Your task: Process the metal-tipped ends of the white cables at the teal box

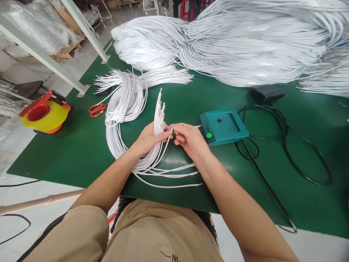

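A bundle of white cables (159, 115) stands up out of my left hand (150, 137), whose fingers and thumb are wrapped round it. One single white cable (167, 145) runs apart from the bundle, and its tip is pinched between the thumb and forefinger of my right hand (190, 139). Both hands nearly touch. Close to the right of my right hand sits a teal device (225, 126) with a green button and a small metal tip on its left side. Below my hands, several loose cable ends (180, 176) lie on the green table (89, 156).
A coiled cable bundle (127, 96) lies behind my left hand, with orange-handled scissors (97, 109) beside it. Large heaps of white cable (245, 43) fill the back. A yellow and red tape dispenser (45, 114) stands at the left edge. Black cords (285, 142) loop at right near a black pedal-like box (266, 94).
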Demonstrator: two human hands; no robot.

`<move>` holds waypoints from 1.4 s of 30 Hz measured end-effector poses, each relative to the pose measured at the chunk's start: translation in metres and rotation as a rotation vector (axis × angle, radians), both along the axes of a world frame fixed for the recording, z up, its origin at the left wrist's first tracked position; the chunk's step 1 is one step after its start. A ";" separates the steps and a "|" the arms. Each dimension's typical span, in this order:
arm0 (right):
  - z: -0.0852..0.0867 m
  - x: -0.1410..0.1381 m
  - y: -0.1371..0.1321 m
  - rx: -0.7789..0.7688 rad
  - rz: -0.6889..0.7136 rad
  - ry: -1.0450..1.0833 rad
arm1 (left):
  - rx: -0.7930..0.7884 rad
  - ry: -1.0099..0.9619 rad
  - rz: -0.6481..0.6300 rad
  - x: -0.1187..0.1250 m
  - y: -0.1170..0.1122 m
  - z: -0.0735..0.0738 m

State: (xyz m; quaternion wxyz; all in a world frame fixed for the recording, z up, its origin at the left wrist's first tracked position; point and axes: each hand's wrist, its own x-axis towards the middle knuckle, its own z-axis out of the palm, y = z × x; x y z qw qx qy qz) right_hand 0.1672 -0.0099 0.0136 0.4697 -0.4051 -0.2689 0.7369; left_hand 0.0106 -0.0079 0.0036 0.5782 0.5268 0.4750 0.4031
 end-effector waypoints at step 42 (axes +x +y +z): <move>0.003 0.019 -0.001 1.266 0.096 -1.664 | -0.156 -0.177 -0.041 0.003 0.002 0.001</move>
